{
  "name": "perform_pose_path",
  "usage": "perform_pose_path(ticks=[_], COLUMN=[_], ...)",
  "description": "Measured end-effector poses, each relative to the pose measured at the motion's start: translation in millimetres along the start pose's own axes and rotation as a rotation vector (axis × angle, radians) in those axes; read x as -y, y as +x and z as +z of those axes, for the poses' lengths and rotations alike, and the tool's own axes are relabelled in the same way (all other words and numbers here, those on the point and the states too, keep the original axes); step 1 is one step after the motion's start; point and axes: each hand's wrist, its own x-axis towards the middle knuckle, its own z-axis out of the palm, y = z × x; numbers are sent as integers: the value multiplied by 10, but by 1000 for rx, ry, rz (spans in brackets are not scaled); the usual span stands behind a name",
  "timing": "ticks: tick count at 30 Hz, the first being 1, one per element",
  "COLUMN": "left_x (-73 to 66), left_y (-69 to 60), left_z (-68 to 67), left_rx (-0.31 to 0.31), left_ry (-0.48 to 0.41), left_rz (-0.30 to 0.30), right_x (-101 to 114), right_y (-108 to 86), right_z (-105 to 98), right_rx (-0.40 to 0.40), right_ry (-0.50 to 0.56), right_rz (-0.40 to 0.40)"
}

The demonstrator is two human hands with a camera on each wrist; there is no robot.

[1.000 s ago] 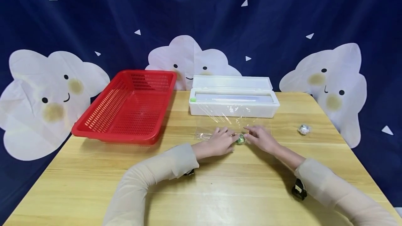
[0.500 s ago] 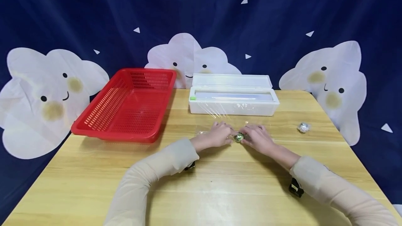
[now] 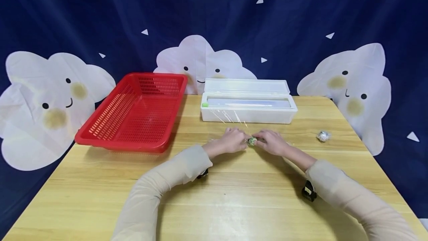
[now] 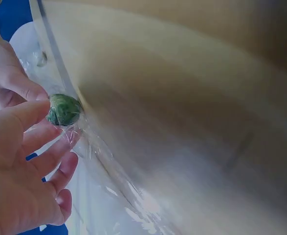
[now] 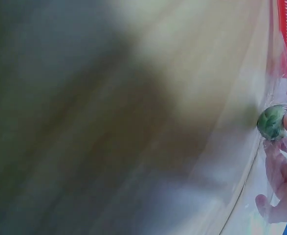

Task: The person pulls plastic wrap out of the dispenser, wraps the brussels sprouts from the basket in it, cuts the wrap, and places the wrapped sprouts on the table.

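A small round green Brussels sprout [image 3: 252,141] lies in clear cling film, between both hands near the middle of the table. The left hand [image 3: 234,140] pinches it from the left, thumb and fingers bent about it and the film, as the left wrist view of the sprout [image 4: 64,109] shows. From the other side the right hand [image 3: 272,142] holds it with thumb and fingertips; its lower fingers lie behind the film in the right wrist view. The film stretches from the sprout to a white cling film box [image 3: 247,116], whose lid stands up.
A red plastic basket [image 3: 157,145] stands at the left of the wooden table [image 3: 234,203]. Off to the right lies a small shiny film-wrapped ball [image 3: 323,136]. A dark blue cloth with clouds hangs behind the table.
Both hands have moved toward the box together with the sprout, and a bit to the left. The stretch of film between sprout and box is shorter. Basket, box and wrapped ball have stayed put.
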Motion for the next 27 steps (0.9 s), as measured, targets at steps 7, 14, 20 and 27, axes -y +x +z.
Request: perform_pose_path(ticks=[7, 14, 20, 27], left_x=[19, -50, -38, 35], left_y=[-4, 7, 62, 154], left_z=[-7, 23, 43, 28], left_rx=[-75, -85, -26, 45], left_ry=[52, 146, 165, 158], left_rz=[-22, 7, -34, -66], right_x=[-60, -103, -81, -124], right_y=[117, 183, 169, 207], right_z=[-14, -18, -32, -9], right_rx=[-4, -78, -118, -144], right_ry=[40, -104, -198, -222], right_rz=[44, 7, 48, -29])
